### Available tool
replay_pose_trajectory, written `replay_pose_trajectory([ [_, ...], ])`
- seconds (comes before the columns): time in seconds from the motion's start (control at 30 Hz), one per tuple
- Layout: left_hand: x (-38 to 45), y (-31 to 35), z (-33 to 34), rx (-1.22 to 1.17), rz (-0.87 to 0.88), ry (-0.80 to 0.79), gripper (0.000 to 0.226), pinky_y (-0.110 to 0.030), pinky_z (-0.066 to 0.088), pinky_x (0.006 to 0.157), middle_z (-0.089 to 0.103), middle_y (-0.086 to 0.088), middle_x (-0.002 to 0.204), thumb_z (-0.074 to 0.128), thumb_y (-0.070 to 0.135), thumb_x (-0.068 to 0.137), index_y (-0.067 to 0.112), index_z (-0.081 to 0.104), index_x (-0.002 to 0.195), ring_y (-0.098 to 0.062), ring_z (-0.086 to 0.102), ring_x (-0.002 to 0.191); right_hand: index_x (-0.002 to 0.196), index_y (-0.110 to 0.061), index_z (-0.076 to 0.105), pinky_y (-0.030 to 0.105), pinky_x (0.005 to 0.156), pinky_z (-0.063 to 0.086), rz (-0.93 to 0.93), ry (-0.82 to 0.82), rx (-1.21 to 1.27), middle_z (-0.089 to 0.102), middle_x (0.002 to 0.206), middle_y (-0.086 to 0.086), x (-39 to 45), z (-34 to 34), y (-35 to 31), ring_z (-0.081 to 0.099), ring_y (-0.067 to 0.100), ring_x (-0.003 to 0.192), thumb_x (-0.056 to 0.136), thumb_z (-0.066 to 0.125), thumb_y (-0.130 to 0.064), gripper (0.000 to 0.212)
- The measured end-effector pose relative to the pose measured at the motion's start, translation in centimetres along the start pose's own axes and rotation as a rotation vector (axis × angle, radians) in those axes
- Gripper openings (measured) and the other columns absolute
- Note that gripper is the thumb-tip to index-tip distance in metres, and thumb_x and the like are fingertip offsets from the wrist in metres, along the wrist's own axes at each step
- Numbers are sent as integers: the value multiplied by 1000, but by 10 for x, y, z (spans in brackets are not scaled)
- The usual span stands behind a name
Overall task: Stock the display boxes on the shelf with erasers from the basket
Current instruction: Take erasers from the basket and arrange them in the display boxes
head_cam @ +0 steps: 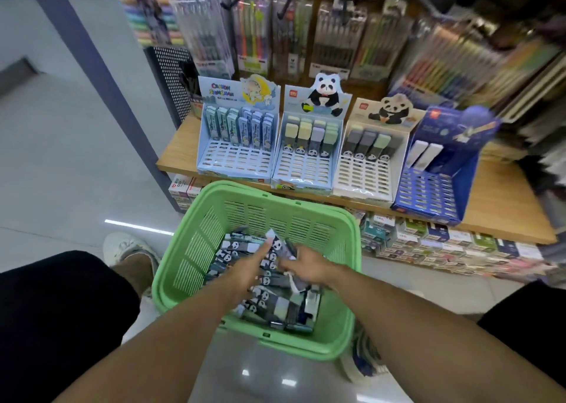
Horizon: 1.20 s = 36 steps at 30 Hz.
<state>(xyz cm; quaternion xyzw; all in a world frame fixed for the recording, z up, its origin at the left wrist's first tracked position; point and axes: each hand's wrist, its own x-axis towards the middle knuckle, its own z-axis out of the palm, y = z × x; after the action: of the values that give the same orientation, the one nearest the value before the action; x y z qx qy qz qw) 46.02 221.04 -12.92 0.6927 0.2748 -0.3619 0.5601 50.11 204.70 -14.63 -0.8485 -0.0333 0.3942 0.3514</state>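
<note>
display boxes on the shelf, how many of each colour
Light blue display boxes: 2
White display box: 1
Dark blue display box: 1
Total: 4

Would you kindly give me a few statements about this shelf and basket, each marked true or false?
1. Both hands, left hand and right hand, are inside the green basket. True.
2. Four display boxes stand on the wooden shelf. True.
3. The dark blue display box is full of erasers. False: only two white erasers stand at its back.
4. The basket is empty. False: many panda-sleeved erasers lie in it.
5. The basket sits on the shelf. False: it is in front of and below the shelf.
</note>
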Motion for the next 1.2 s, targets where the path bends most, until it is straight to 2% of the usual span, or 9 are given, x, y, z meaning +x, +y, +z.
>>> replay_pose_trajectory([
  [0.1,-26,32,14,-484,65,-357,75,-56,49,96,62,-16,129,53,73,82,19,54,134,-34,62,118,115,-15,62,29,78,49,-73,97,162,68,105,5,-29,-20,-41,63,20,93,102,55,-39,28],
  [0.27,-57,78,45,-819,99,-392,67,-59,48,97,66,-17,125,46,66,91,14,58,133,-35,63,116,121,-19,55,45,89,53,-148,336,-180,70,110,9,-68,-49,-69,66,29,97,89,37,-68,61],
  [0.37,-76,91,58,-769,136,-340,65,-49,52,91,71,-17,116,37,64,96,13,60,129,-31,64,112,128,-16,52,48,101,43,-154,405,-454,63,124,11,-93,-66,-71,57,31,115,99,28,-62,59],
  [0.53,-88,108,78,-688,178,-230,50,-42,57,75,72,-14,112,40,51,102,14,61,128,-29,69,102,148,-10,38,43,110,35,-165,258,-546,47,148,14,-128,-89,-73,40,32,136,108,26,-46,55],
  [0.63,-97,126,87,-690,190,-193,41,-42,55,80,71,-16,105,41,42,104,10,61,122,-27,68,87,153,-10,28,33,83,44,-188,144,-420,53,141,19,-143,-115,-79,54,26,109,109,28,-44,56],
  [0.77,-106,155,80,-661,251,-202,31,-42,59,72,72,-20,100,44,31,105,5,58,116,-31,71,89,157,-34,25,42,92,56,-233,45,-136,58,137,3,-153,-152,-69,62,25,115,103,39,-56,60],
  [0.93,-102,180,58,-525,323,-184,14,-33,57,57,69,-13,75,57,17,98,5,62,101,-23,68,64,146,-28,47,33,65,62,-131,-14,500,66,129,15,-143,-167,-69,75,29,82,103,55,-34,44],
  [1.07,-88,185,40,-429,340,-200,23,-41,61,61,74,-18,92,62,12,95,-5,63,109,-29,74,76,135,-24,55,30,60,62,-118,63,482,75,99,10,-125,-168,-73,76,26,73,104,55,-23,31],
  [1.2,-67,184,29,-402,316,-229,22,-44,62,71,74,-15,105,62,10,95,-5,62,111,-32,73,93,124,-19,58,32,55,61,-134,175,323,76,96,11,-106,-176,-65,75,25,69,105,54,-26,20],
])
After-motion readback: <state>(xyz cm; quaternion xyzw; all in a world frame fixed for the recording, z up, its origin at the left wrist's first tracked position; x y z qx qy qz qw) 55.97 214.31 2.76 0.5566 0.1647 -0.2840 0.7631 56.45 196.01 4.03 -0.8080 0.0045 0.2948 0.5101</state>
